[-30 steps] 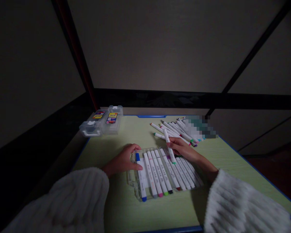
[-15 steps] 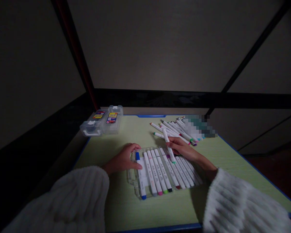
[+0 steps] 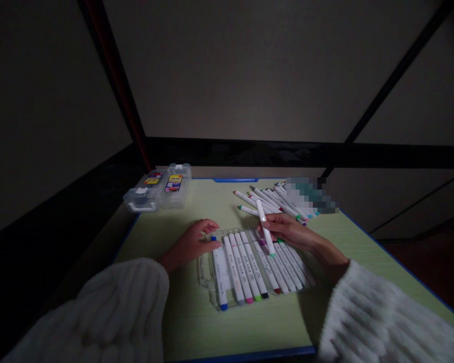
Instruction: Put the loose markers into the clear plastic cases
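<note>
A white marker (image 3: 265,229) with a green tip end is gripped by my right hand (image 3: 287,231), tilted above the right part of a clear plastic tray (image 3: 227,297). Several white markers lie side by side in that tray, with blue, grey, pink, light green, black and dark red ends. A gap shows beside the blue-ended marker (image 3: 219,277) at the left. My left hand (image 3: 196,243) is at the tray's upper left corner, fingers apart, the thumb by the top of the blue-ended marker. Nothing is held in it.
A loose pile of white markers (image 3: 276,201) lies at the back right, by a blurred-out patch. Clear plastic cases (image 3: 161,189) with white handles and colourful labels stand at the back left. The green table (image 3: 196,333) has a blue edge; a wall rises behind.
My left hand has lifted slightly and loosened from the tray's corner. My right hand has shifted a little to the right and down with the marker still in it.
</note>
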Available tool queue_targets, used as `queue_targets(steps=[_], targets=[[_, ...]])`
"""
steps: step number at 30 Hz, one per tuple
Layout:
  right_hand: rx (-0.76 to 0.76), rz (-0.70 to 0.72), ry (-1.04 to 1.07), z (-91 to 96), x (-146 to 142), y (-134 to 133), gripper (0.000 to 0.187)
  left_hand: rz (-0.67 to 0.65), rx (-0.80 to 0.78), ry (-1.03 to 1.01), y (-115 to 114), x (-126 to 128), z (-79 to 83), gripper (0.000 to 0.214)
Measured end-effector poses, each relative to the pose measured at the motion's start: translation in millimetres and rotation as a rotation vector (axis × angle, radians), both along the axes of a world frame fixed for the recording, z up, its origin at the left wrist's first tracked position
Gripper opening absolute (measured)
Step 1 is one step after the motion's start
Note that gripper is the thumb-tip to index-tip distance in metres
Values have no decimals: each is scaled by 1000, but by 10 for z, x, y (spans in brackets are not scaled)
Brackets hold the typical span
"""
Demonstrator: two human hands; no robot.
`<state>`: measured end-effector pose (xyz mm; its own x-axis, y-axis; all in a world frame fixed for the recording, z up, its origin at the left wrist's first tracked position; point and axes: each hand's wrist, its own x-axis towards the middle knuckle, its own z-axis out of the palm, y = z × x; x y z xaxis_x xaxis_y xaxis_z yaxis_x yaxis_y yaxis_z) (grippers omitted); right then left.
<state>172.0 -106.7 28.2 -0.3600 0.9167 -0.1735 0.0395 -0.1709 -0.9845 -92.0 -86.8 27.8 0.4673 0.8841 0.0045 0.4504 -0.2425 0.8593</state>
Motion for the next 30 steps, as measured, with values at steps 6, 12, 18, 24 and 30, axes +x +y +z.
queue_targets(steps=[6, 12, 18, 24, 30], targets=[[33, 43, -2, 123, -192, -161, 37, 75, 66, -146, 77, 41, -16, 16], [87, 140, -20, 159, -380, -305, 37, 16, -13, -324, -4, 63, 120, 21], [140, 188, -76, 96, -457, -344, 39, -222, -120, -374, -147, 100, 206, 43], [165, 264, -164, 113, -529, -388, 40, -253, -144, -389, -194, 123, 193, 44], [160, 294, -160, 96, -587, -432, 39, -143, -131, -371, -163, 135, 191, 31]])
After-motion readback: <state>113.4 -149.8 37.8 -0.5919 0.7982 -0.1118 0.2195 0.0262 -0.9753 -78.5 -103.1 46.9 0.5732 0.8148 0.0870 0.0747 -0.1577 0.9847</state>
